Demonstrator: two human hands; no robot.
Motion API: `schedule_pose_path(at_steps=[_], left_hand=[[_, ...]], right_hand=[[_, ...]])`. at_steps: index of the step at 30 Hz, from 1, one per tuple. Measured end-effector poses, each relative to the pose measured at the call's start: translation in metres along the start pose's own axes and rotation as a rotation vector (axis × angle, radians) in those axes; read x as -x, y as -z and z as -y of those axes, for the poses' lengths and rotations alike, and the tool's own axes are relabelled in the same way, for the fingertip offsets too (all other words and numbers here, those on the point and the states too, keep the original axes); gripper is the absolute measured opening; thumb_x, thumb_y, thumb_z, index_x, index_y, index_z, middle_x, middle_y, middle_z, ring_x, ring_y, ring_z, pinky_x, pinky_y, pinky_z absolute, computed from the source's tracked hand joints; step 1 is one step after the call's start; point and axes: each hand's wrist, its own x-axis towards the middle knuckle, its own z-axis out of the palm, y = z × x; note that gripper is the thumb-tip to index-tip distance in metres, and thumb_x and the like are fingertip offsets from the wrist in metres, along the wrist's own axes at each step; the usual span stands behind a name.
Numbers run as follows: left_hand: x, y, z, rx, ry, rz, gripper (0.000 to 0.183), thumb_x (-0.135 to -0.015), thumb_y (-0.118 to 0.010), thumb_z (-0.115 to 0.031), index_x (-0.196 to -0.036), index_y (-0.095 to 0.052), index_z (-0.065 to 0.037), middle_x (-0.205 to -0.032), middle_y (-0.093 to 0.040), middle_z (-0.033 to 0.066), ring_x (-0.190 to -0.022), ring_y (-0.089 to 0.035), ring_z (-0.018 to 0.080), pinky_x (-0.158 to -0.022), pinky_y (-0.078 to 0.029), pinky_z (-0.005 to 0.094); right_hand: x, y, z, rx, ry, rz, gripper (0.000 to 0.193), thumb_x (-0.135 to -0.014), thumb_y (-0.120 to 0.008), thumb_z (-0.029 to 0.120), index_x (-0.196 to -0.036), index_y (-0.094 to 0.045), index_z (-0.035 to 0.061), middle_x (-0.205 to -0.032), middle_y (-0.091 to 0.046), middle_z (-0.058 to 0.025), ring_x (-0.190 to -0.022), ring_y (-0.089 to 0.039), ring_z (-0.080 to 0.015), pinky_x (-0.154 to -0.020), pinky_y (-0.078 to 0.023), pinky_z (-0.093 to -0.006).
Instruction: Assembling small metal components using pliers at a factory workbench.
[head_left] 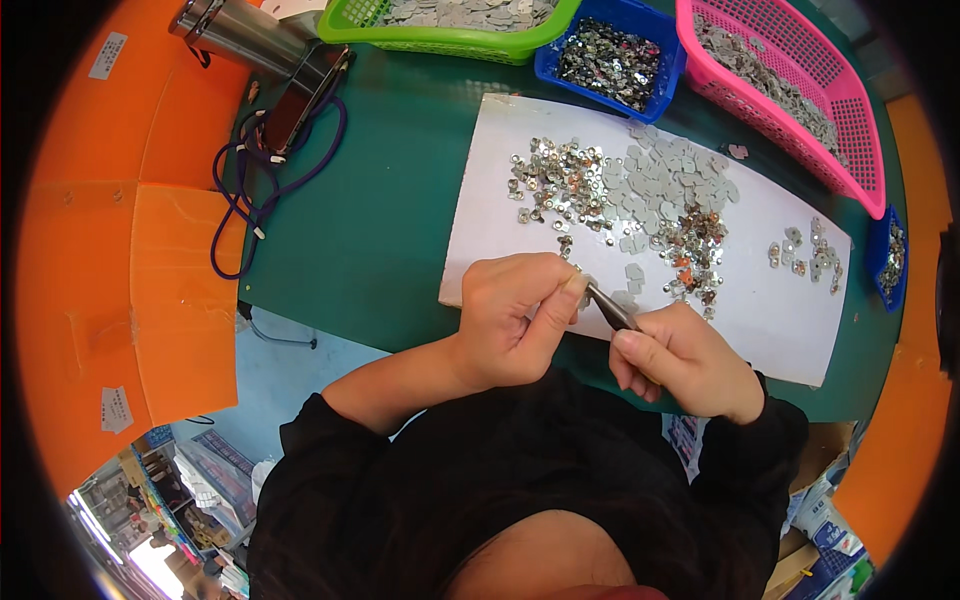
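Observation:
My left hand is closed in a pinch near the front edge of a white board. A small grey piece shows at its fingertips, mostly hidden. In my right hand is a dark metal pair of pliers, its tapered nose meeting the left fingertips. On the board beyond lie a pile of shiny metal pieces, a heap of flat grey plates and a second cluster of metal pieces, some copper-coloured. A smaller scattered group sits toward the board's right end.
Along the back of the green table stand a green basket, a blue tray and a pink basket, all holding small parts. A small blue bin is far right. Left are a phone, purple cord and steel cup.

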Motion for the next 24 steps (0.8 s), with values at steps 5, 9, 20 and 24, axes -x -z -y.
schedule_pose_path(at_steps=[5, 9, 20, 24], left_hand=[[0.007, -0.008, 0.007, -0.08, 0.033, -0.089, 0.015, -0.091, -0.055, 0.0, -0.076, -0.059, 0.002, -0.06, -0.057, 0.0069, -0.049, -0.056, 0.0158, -0.046, -0.042, 0.0261], [0.005, -0.011, 0.008, -0.017, 0.062, -0.136, 0.013, -0.091, -0.056, 0.0, -0.078, -0.059, 0.001, -0.061, -0.056, 0.0062, -0.05, -0.054, 0.0153, -0.048, -0.041, 0.027], [-0.006, 0.008, 0.0, 0.198, 0.208, 0.119, 0.023, -0.1, -0.048, -0.009, -0.082, -0.057, 0.002, -0.072, -0.06, 0.0048, -0.063, -0.057, 0.0099, -0.058, -0.045, 0.0228], [-0.007, 0.01, -0.001, 0.161, 0.23, 0.157, 0.022, -0.099, -0.049, -0.007, -0.08, -0.057, 0.002, -0.07, -0.06, 0.0049, -0.06, -0.057, 0.0092, -0.055, -0.044, 0.0226]], right_hand=[[-0.002, -0.022, -0.005, 0.533, 0.204, -0.339, 0.034, -0.097, -0.055, 0.026, -0.074, -0.057, 0.001, -0.054, -0.053, -0.0098, -0.047, -0.053, -0.0266, -0.05, -0.042, -0.0348], [-0.002, -0.036, 0.0, 0.727, 0.177, -0.587, 0.028, -0.092, -0.06, 0.021, -0.075, -0.053, 0.0003, -0.059, -0.052, -0.016, -0.054, -0.052, -0.0381, -0.052, -0.041, -0.0417], [0.004, -0.013, -0.001, 0.461, 0.183, -0.426, 0.026, -0.092, -0.06, 0.022, -0.08, -0.054, 0.0, -0.066, -0.052, -0.0167, -0.059, -0.054, -0.0377, -0.053, -0.04, -0.0402], [0.005, -0.011, 0.003, 0.464, 0.19, -0.39, 0.026, -0.093, -0.06, 0.022, -0.079, -0.054, 0.0003, -0.064, -0.051, -0.0169, -0.058, -0.053, -0.0378, -0.052, -0.039, -0.0401]])
